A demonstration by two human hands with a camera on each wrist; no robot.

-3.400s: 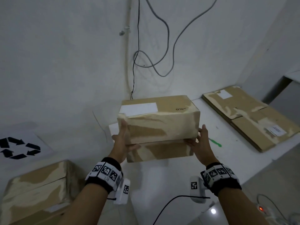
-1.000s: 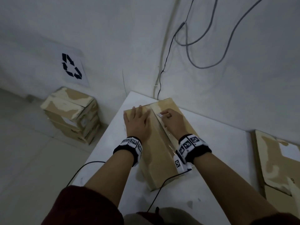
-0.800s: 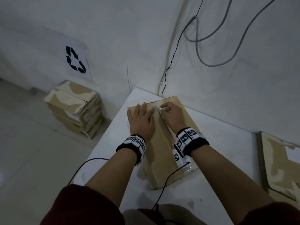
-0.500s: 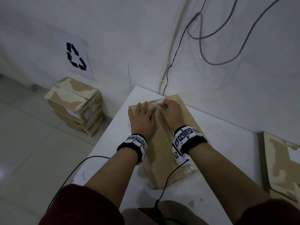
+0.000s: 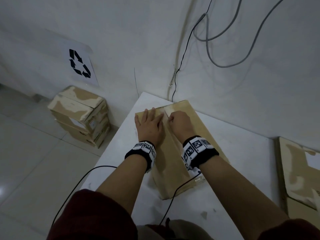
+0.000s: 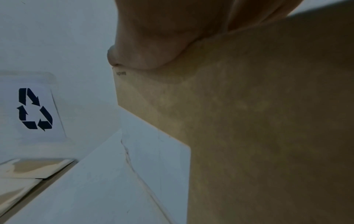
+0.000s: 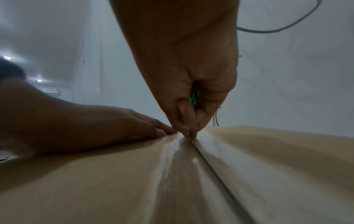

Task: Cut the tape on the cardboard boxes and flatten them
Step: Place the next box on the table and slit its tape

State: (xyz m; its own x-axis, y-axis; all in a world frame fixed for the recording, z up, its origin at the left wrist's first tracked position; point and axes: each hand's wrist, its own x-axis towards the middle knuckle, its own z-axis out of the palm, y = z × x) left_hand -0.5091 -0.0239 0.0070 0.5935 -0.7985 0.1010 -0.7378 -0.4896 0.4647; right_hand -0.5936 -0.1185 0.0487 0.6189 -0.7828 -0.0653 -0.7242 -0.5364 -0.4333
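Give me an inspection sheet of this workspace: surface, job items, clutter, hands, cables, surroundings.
Surface: white table, against the wall.
Job's things: cardboard box on the table, glossy tape along its top seam; green cutter at the seam's far end.
Clutter: flattened cardboard at the table's right end.
Hands: left hand pressed flat on the box top; right hand grips the cutter.
Cables: grey cable looping on the wall; black lead from the wrist.
Surroundings: stacked boxes on the floor under a recycling sign.
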